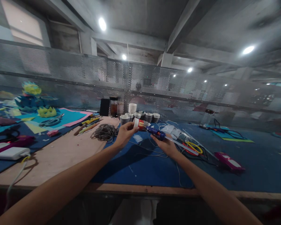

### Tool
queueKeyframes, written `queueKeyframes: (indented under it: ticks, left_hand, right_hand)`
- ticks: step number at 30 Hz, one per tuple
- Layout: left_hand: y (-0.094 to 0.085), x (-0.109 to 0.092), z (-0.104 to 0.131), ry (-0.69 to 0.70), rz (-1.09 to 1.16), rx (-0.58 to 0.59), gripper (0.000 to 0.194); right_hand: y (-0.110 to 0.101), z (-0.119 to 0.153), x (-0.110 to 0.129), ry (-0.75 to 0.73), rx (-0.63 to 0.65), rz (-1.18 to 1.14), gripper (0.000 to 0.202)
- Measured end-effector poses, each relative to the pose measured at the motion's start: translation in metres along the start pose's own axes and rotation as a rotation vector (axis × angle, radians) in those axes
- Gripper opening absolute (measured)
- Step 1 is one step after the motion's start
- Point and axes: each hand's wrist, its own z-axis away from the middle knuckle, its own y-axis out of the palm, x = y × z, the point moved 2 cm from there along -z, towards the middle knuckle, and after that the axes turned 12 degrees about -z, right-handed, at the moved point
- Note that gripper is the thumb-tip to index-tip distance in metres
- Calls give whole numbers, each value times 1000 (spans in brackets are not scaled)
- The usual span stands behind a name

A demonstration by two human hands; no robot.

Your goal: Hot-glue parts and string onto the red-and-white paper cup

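My left hand (125,133) is closed around a small paper cup (140,123) with a red printed band, tilted on its side above the blue mat. In my right hand (165,144) is a blue glue gun (156,132), a clear glue stick (181,145) jutting from its back. The gun's nozzle points at the cup, at or very near its side; I cannot tell whether they touch. Just behind stand several grey-wrapped cups (148,117) and a stack of white cups (132,108). A bundle of grey cord (105,132) lies left of my left hand.
Pens and cutters (89,125), blue-handled scissors (51,121) and coloured paper (72,117) lie to the left. Purple power strips (229,162) sit at both sides. A yellow cable coil (194,147) lies right of my hand. A perforated metal screen (152,81) rises behind the table.
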Motion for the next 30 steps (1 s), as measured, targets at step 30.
queueKeyframes:
  ticks: [30]
  left_hand:
    - [-2, 4, -2, -11, 34, -16, 35]
  right_hand:
    - [2, 4, -4, 127, 41, -314, 29]
